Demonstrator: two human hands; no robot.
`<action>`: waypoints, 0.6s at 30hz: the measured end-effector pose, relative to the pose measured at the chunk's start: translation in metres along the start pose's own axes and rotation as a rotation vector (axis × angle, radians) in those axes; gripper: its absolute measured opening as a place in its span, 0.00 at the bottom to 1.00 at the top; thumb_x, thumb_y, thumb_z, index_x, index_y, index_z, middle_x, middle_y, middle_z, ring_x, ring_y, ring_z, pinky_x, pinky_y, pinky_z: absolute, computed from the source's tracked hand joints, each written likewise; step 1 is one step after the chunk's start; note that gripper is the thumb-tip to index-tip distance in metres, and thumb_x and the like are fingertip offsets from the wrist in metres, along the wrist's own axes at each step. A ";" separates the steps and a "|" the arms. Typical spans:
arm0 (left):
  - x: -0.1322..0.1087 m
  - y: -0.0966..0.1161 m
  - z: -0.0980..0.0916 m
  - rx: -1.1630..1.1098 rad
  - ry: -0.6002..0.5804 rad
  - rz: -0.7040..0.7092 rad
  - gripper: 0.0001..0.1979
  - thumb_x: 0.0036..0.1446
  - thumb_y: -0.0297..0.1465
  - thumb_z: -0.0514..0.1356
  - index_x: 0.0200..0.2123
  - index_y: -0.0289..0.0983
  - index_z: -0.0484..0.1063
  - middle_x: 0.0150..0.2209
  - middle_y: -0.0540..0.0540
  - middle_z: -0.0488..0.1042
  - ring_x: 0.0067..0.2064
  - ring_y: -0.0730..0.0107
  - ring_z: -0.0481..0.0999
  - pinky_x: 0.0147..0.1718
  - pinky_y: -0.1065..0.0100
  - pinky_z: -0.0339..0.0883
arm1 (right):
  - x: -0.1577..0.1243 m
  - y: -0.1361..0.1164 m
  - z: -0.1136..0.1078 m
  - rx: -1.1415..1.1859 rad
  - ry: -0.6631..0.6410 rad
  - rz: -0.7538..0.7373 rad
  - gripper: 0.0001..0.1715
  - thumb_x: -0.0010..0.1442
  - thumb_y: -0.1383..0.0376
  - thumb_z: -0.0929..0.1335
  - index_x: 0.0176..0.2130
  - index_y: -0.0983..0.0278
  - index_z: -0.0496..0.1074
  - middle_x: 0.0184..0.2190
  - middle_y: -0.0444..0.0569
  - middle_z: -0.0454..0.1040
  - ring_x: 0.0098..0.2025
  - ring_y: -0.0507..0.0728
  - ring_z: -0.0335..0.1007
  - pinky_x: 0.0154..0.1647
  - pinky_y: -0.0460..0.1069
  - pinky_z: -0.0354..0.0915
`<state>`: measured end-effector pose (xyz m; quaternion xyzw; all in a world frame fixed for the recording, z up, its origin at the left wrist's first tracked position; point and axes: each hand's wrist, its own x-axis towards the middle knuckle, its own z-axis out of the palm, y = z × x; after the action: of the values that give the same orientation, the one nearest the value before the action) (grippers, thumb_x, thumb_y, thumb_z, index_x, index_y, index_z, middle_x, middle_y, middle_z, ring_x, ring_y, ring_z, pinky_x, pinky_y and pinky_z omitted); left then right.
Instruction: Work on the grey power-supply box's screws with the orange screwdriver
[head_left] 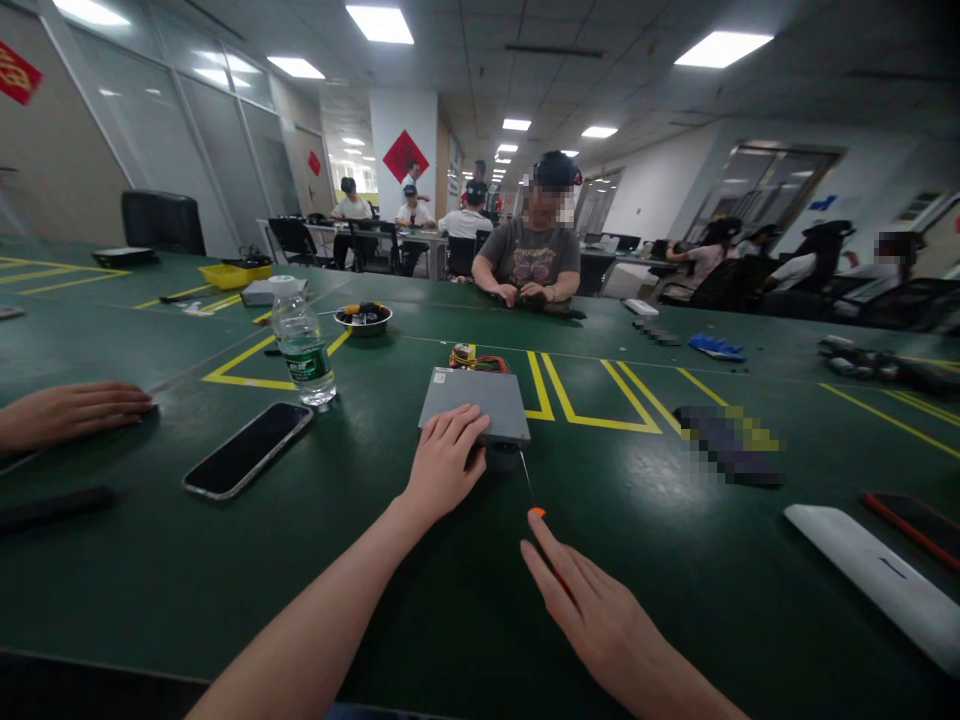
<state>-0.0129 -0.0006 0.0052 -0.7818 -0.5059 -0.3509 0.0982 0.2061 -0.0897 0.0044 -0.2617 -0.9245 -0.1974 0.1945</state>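
A grey metal computer power supply unit [474, 392] lies on the green table in front of me, with a bundle of coloured wires [480, 362] coming out at its far side. My left hand [450, 455] rests over its near left corner, fingers on the top face and thumb bent down at the front edge. In my right hand [581, 600] is a screwdriver [529, 482] with an orange handle, mostly hidden under the fingers. Its thin shaft points up to the unit's near right edge; whether the tip touches a screw is too small to tell.
Left of the unit lie a phone [249, 450] and an upright water bottle [301, 345]. Behind them are a metal bowl [364, 318] of small parts and a yellow tray [234, 275]. Another person's hand [79, 412] rests at far left. A white case [874, 580] lies right.
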 end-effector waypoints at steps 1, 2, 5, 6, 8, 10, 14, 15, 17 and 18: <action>0.000 0.000 0.000 0.005 -0.003 -0.001 0.18 0.56 0.29 0.53 0.50 0.40 0.63 0.54 0.46 0.66 0.57 0.63 0.61 0.54 0.58 0.54 | 0.001 0.003 -0.003 -0.010 -0.041 -0.049 0.24 0.59 0.76 0.57 0.54 0.69 0.62 0.54 0.65 0.63 0.48 0.58 0.69 0.44 0.51 0.68; 0.000 0.000 0.000 0.011 -0.005 -0.003 0.17 0.56 0.29 0.53 0.50 0.40 0.63 0.54 0.46 0.66 0.57 0.63 0.61 0.54 0.58 0.53 | 0.003 0.006 -0.005 -0.035 -0.033 -0.078 0.23 0.60 0.76 0.58 0.53 0.67 0.63 0.53 0.65 0.65 0.43 0.57 0.72 0.41 0.51 0.69; 0.000 0.000 -0.001 0.026 -0.016 0.003 0.18 0.56 0.29 0.53 0.51 0.40 0.63 0.55 0.46 0.65 0.57 0.64 0.61 0.55 0.59 0.53 | 0.008 0.016 -0.005 -0.081 -0.016 -0.212 0.17 0.60 0.74 0.60 0.47 0.64 0.68 0.50 0.60 0.69 0.37 0.54 0.73 0.35 0.49 0.68; 0.000 0.000 -0.001 0.029 -0.019 0.006 0.18 0.56 0.29 0.53 0.51 0.40 0.63 0.55 0.46 0.65 0.57 0.64 0.61 0.55 0.59 0.53 | 0.009 0.018 -0.002 -0.084 -0.018 -0.244 0.15 0.60 0.74 0.60 0.45 0.63 0.69 0.49 0.57 0.70 0.35 0.53 0.72 0.34 0.48 0.68; -0.001 -0.001 -0.002 0.030 -0.022 0.006 0.18 0.56 0.29 0.53 0.51 0.40 0.63 0.55 0.46 0.65 0.57 0.63 0.61 0.54 0.59 0.54 | 0.009 0.020 0.006 -0.069 -0.017 -0.273 0.12 0.60 0.73 0.62 0.41 0.61 0.70 0.46 0.53 0.73 0.32 0.51 0.71 0.33 0.47 0.67; -0.001 -0.001 -0.002 0.027 -0.024 0.002 0.19 0.56 0.29 0.53 0.51 0.41 0.62 0.55 0.46 0.65 0.57 0.63 0.61 0.54 0.58 0.54 | 0.006 0.020 0.013 -0.026 0.000 -0.254 0.09 0.59 0.71 0.63 0.39 0.63 0.70 0.43 0.54 0.74 0.32 0.52 0.71 0.35 0.48 0.68; -0.001 -0.001 -0.001 0.016 -0.022 0.001 0.18 0.56 0.29 0.52 0.51 0.41 0.63 0.55 0.46 0.65 0.57 0.62 0.60 0.54 0.58 0.54 | 0.003 0.020 0.015 0.094 0.005 -0.221 0.16 0.59 0.65 0.62 0.46 0.69 0.67 0.46 0.63 0.71 0.43 0.57 0.71 0.43 0.51 0.67; -0.001 -0.001 0.000 0.013 -0.017 0.000 0.18 0.56 0.29 0.52 0.51 0.41 0.63 0.54 0.46 0.65 0.57 0.62 0.61 0.54 0.58 0.54 | 0.003 0.020 0.014 0.106 0.008 -0.225 0.18 0.59 0.65 0.62 0.47 0.70 0.66 0.47 0.65 0.70 0.45 0.58 0.70 0.43 0.51 0.67; 0.000 -0.001 0.001 0.008 -0.008 -0.005 0.18 0.56 0.29 0.52 0.51 0.41 0.63 0.54 0.46 0.66 0.57 0.62 0.61 0.54 0.58 0.54 | 0.004 0.020 0.012 0.096 0.016 -0.227 0.17 0.59 0.65 0.63 0.48 0.69 0.66 0.46 0.65 0.71 0.43 0.57 0.71 0.42 0.51 0.68; 0.000 -0.001 0.002 0.006 -0.002 -0.008 0.18 0.57 0.30 0.52 0.51 0.40 0.63 0.54 0.46 0.66 0.57 0.63 0.61 0.54 0.58 0.54 | 0.005 0.020 0.012 0.089 0.037 -0.226 0.16 0.59 0.64 0.64 0.47 0.68 0.66 0.46 0.64 0.71 0.40 0.56 0.72 0.41 0.50 0.68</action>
<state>-0.0129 0.0004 0.0037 -0.7799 -0.5102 -0.3490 0.0985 0.2105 -0.0662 0.0016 -0.1432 -0.9522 -0.1817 0.1995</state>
